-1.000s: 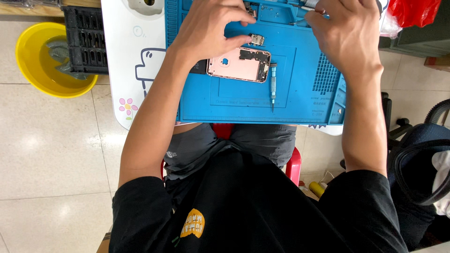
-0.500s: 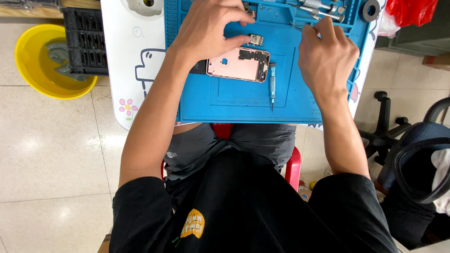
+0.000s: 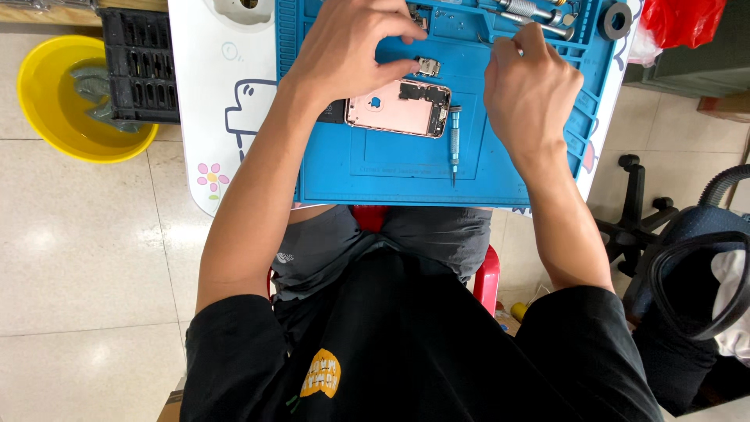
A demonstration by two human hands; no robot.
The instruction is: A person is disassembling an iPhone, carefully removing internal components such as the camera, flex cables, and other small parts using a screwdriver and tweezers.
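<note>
A pink phone housing [image 3: 398,108], opened with its inside showing, lies on a blue work mat [image 3: 391,172]. My left hand [image 3: 351,47] hovers over the phone's upper left. Its fingers are curled and apart, and the thumb tip is next to a small metal part [image 3: 428,66] lying just above the phone. A slim screwdriver [image 3: 454,141] rests on the mat right of the phone. My right hand [image 3: 527,86] lies on the mat to the right. Its fingertips reach to the mat's upper tray edge, near metal tools [image 3: 523,12]. Whether they pinch anything is hidden.
The mat sits on a white table [image 3: 226,117] with cartoon drawings. On the floor to the left are a yellow basin [image 3: 47,117] and a black crate [image 3: 141,62]. A red bag [image 3: 687,19] is at top right. A black office chair [image 3: 687,266] stands at right.
My right hand has moved left and down from the mat's upper right corner to the tray edge nearer the phone. My left hand has stayed in the same pose.
</note>
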